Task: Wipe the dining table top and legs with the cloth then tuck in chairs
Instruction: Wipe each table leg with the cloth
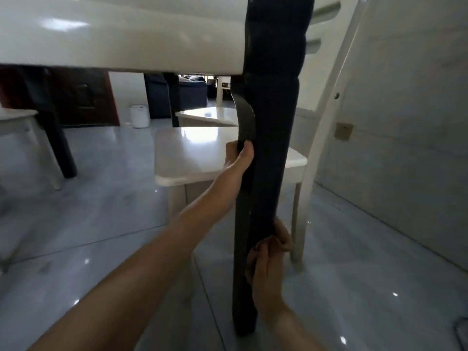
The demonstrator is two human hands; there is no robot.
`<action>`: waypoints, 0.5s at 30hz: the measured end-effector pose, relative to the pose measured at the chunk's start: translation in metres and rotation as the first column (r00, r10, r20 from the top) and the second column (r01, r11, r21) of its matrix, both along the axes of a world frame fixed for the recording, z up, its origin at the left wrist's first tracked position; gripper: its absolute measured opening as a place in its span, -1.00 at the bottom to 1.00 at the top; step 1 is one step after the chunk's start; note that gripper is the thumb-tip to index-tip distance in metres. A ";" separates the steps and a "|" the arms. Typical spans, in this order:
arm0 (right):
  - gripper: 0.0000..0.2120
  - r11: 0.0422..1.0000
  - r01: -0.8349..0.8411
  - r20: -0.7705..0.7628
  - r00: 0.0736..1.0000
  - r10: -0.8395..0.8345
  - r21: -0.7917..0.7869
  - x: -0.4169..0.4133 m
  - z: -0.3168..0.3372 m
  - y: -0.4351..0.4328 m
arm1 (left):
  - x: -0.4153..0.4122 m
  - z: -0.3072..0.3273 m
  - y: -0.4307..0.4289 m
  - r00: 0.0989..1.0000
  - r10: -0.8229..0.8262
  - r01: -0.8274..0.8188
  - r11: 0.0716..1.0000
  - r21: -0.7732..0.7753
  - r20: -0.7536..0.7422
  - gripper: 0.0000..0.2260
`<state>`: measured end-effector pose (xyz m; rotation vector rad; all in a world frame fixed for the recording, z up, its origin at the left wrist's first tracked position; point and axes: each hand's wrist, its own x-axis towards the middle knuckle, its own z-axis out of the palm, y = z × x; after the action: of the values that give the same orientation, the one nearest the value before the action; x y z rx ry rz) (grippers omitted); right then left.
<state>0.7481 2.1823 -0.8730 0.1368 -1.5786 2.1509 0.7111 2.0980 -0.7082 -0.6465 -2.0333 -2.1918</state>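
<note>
no readable text, labels or numbers

Fig.: view from below table top (121, 34), which spans upper L to ctr. Near table leg (271, 160) stands upright at ctr-R, running from top's edge down to floor (101, 236). L hand (239, 158) grips leg's L edge at mid-height. R hand (268, 272) sits lower, on leg's R side, w/ cloth (277, 243) bunched btwn fingers and leg. Behind leg stands a chair (192, 153), seat lower than table top, back rising at R beside wall (405, 122). On wall, just R of chair back, a socket (343, 131). Behind chair, a second seat (207, 115). At L, a far leg (59, 148) w/ side chair (17, 117) beside it. In bg, btwn far leg and seats, a bin (139, 116).
</note>
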 end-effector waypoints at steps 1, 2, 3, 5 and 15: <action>-0.55 1.000 -0.001 0.089 0.996 0.003 -0.018 0.002 -0.015 0.001 | 0.001 0.002 0.000 1.000 0.002 -0.002 1.000 0.002 0.021 -0.77; -0.59 1.000 0.005 0.117 0.993 -0.008 0.027 0.002 -0.019 0.002 | 0.000 0.002 0.000 1.000 0.012 -0.012 1.000 -0.001 0.023 -0.77; -0.68 0.997 0.007 0.105 0.994 -0.015 0.080 0.003 -0.016 0.006 | 0.000 0.001 0.000 1.000 0.020 -0.020 1.000 -0.017 0.020 -0.76; -0.70 0.986 0.040 0.003 0.999 -0.041 0.164 0.001 0.020 0.009 | 0.001 0.001 0.000 0.999 0.021 -0.020 0.999 -0.040 0.025 -0.74; -0.33 0.954 0.282 0.034 0.958 -0.286 0.100 -0.033 -0.040 -0.006 | -0.004 -0.004 0.003 0.994 0.092 -0.089 0.995 -0.048 0.065 -0.58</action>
<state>0.7149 2.1759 -0.9131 -0.1076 -1.6176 1.8721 0.7074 2.1010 -0.7118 -0.4813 -2.1056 -2.1506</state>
